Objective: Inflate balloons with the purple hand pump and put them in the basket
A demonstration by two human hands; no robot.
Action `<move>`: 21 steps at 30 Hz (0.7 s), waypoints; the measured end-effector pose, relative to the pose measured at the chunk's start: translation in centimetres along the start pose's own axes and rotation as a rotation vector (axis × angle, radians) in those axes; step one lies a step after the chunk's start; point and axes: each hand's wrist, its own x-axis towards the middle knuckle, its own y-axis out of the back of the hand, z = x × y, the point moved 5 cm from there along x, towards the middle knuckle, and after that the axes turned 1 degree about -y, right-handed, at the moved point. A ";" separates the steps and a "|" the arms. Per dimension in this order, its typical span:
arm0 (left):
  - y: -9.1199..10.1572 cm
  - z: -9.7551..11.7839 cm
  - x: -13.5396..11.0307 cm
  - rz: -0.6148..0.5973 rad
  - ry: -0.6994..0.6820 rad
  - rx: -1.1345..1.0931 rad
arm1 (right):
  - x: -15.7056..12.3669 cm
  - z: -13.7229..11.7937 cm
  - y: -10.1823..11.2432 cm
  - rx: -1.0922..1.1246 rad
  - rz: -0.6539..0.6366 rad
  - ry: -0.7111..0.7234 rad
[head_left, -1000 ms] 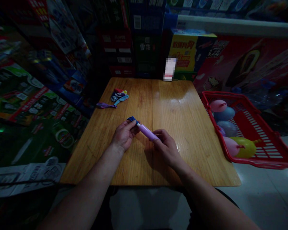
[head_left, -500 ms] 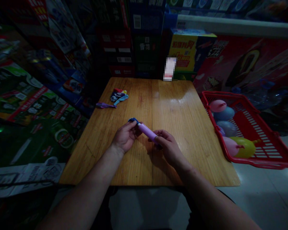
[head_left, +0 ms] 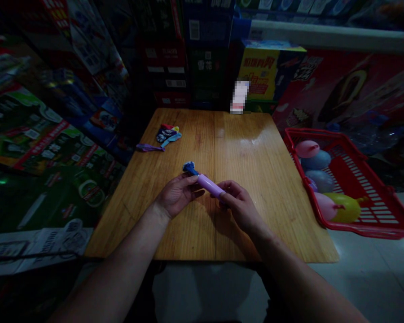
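Note:
A purple hand balloon pump slants across in front of me above the wooden table. On its nozzle end sits a limp dark blue balloon, crumpled and sticking up to the far left. My left hand holds the pump's front end, thumb on top near the nozzle, with the lower fingers curved loosely beneath. The rear end is gripped by my right hand, its fingers wrapped round and covering that part. Farther off, several flat balloons lie in a small heap, with a flat purple balloon beside them.
The wooden table spans the middle. To its right stands a red basket holding several inflated balloons, among them a yellow balloon. A blurred-out upright object is at the back edge. Stacked cartons rise behind; green cases crowd the left.
The left fingers have moved back from the blue balloon onto the pump's front end, so the balloon shows more fully. The pump has shifted slightly right.

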 end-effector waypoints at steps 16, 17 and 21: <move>0.7 1.1 -0.6 -0.026 0.057 0.014 | 0.5 -0.5 0.6 -0.181 -0.017 0.164; 0.6 1.1 -0.6 -0.021 0.055 0.009 | 0.5 -0.6 0.7 -0.208 -0.010 0.199; 0.3 1.0 -0.6 -0.073 0.040 -0.024 | 0.6 -0.7 0.8 -0.220 0.002 0.246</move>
